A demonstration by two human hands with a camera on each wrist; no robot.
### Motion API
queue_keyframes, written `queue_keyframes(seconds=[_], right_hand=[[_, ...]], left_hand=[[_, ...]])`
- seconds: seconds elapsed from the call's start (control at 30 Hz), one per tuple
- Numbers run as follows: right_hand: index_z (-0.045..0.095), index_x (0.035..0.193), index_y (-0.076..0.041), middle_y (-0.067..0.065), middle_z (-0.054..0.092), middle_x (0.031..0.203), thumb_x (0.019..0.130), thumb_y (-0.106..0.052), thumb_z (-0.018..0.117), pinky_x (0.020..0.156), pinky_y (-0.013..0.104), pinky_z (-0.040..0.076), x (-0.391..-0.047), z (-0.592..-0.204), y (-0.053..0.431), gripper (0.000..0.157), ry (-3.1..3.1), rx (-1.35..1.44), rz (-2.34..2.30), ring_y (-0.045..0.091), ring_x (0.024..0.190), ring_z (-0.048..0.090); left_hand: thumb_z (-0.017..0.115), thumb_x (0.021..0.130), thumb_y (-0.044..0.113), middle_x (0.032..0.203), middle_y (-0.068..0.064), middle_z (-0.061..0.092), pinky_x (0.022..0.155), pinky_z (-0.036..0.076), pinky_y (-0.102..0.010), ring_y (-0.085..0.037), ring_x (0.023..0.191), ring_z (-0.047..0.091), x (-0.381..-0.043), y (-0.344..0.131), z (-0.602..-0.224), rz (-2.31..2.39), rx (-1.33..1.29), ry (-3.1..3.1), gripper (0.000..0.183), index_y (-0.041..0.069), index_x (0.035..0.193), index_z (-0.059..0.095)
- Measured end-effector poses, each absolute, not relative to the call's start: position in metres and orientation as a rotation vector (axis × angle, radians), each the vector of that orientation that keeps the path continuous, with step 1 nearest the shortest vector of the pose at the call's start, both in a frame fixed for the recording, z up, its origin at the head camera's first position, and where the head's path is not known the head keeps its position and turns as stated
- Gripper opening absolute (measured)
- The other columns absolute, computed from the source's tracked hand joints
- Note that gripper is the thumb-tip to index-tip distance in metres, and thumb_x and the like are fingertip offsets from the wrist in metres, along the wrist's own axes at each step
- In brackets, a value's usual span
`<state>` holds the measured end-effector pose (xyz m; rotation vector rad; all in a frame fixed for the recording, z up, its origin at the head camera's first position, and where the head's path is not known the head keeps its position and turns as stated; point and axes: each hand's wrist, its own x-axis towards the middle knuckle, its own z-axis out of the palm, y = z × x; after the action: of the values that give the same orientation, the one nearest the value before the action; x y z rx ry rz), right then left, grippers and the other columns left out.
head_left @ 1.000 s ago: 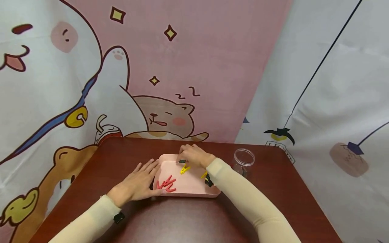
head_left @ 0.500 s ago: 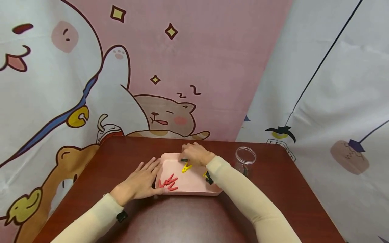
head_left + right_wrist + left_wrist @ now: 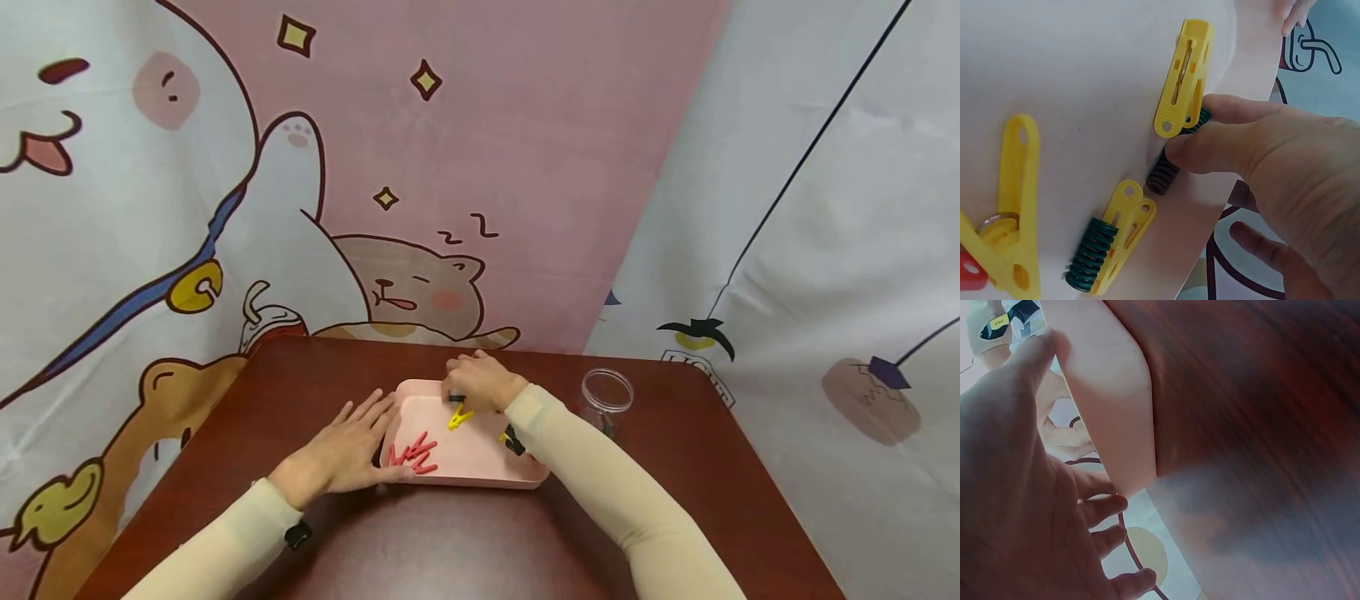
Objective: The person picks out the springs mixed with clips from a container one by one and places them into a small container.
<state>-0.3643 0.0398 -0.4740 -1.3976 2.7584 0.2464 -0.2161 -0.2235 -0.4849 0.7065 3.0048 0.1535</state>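
Observation:
My right hand (image 3: 483,383) reaches into the far part of a pink tray (image 3: 480,458). Between its thumb and index finger it pinches a dark green coil spring (image 3: 1161,172), seen in the right wrist view. A yellow clothespin (image 3: 1185,75) lies right at the fingertips. Another yellow clothespin (image 3: 1127,222) lies nearby with a second green spring (image 3: 1092,255) against it. My left hand (image 3: 341,450) lies along the tray's left side with fingers spread and straight, its thumb at the near rim. Several red clothespins (image 3: 415,454) lie beside that thumb.
A clear jar (image 3: 606,398) stands on the dark wooden table (image 3: 675,467) right of the tray, partly behind the right sleeve. A third yellow clothespin (image 3: 1029,187) lies in the tray under the right wrist. A cartoon-printed curtain (image 3: 525,167) hangs behind the table.
The head view has shifted slightly. Both hands stay about where they were; the green spring now shows a little less beyond the right fingertips.

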Motion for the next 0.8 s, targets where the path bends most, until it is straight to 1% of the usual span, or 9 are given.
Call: queue_keyframes(seconds=[0.17, 0.33, 0.5, 0.6, 0.7, 0.8], right_hand=[[0.081, 0.116, -0.037, -0.010, 0.070, 0.116, 0.083, -0.040, 0.093, 0.094, 0.042, 0.047, -0.363, -0.474, 0.041, 0.035, 2.772, -1.387, 0.255, 0.015, 0.110, 0.065], [0.080, 0.112, -0.031, -0.008, 0.070, 0.111, 0.084, -0.034, 0.093, 0.094, 0.042, 0.047, -0.359, -0.473, 0.045, 0.031, 2.790, -1.380, 0.227, 0.016, 0.107, 0.066], [0.077, 0.112, -0.027, -0.009, 0.070, 0.108, 0.084, -0.032, 0.094, 0.095, 0.042, 0.048, -0.359, -0.474, 0.047, 0.033, 2.802, -1.394, 0.194, 0.017, 0.106, 0.067], [0.073, 0.110, -0.025, -0.010, 0.068, 0.106, 0.085, -0.036, 0.092, 0.096, 0.042, 0.049, -0.360, -0.475, 0.048, 0.033, 2.813, -1.382, 0.199, 0.015, 0.105, 0.067], [0.070, 0.105, -0.026, -0.011, 0.066, 0.102, 0.086, -0.042, 0.090, 0.095, 0.042, 0.050, -0.362, -0.477, 0.050, 0.032, 2.825, -1.372, 0.209, 0.012, 0.101, 0.065], [0.071, 0.102, -0.025, -0.012, 0.064, 0.100, 0.085, -0.046, 0.089, 0.094, 0.042, 0.050, -0.363, -0.475, 0.051, 0.032, 2.833, -1.366, 0.204, 0.011, 0.099, 0.064]], left_hand=[[0.053, 0.087, 0.091, 0.177, -0.011, 0.030, 0.128, 0.026, -0.069, -0.037, 0.167, 0.019, -0.217, -0.224, -0.484, 0.145, 0.699, 3.008, 0.116, 0.009, 0.168, 0.035], [0.053, 0.086, 0.092, 0.177, -0.011, 0.029, 0.128, 0.027, -0.070, -0.037, 0.167, 0.019, -0.216, -0.224, -0.484, 0.154, 0.703, 3.005, 0.119, 0.009, 0.169, 0.033], [0.053, 0.085, 0.093, 0.177, -0.010, 0.030, 0.128, 0.026, -0.069, -0.037, 0.167, 0.018, -0.215, -0.223, -0.485, 0.167, 0.688, 3.004, 0.120, 0.010, 0.169, 0.034], [0.054, 0.085, 0.093, 0.177, -0.010, 0.030, 0.128, 0.026, -0.069, -0.037, 0.167, 0.018, -0.215, -0.223, -0.486, 0.178, 0.685, 3.004, 0.120, 0.010, 0.169, 0.034], [0.053, 0.085, 0.093, 0.177, -0.010, 0.030, 0.128, 0.026, -0.069, -0.036, 0.168, 0.018, -0.216, -0.224, -0.488, 0.169, 0.688, 3.010, 0.119, 0.010, 0.168, 0.034], [0.053, 0.085, 0.094, 0.177, -0.010, 0.030, 0.128, 0.027, -0.069, -0.036, 0.168, 0.018, -0.217, -0.225, -0.489, 0.164, 0.684, 3.014, 0.119, 0.010, 0.168, 0.035]])
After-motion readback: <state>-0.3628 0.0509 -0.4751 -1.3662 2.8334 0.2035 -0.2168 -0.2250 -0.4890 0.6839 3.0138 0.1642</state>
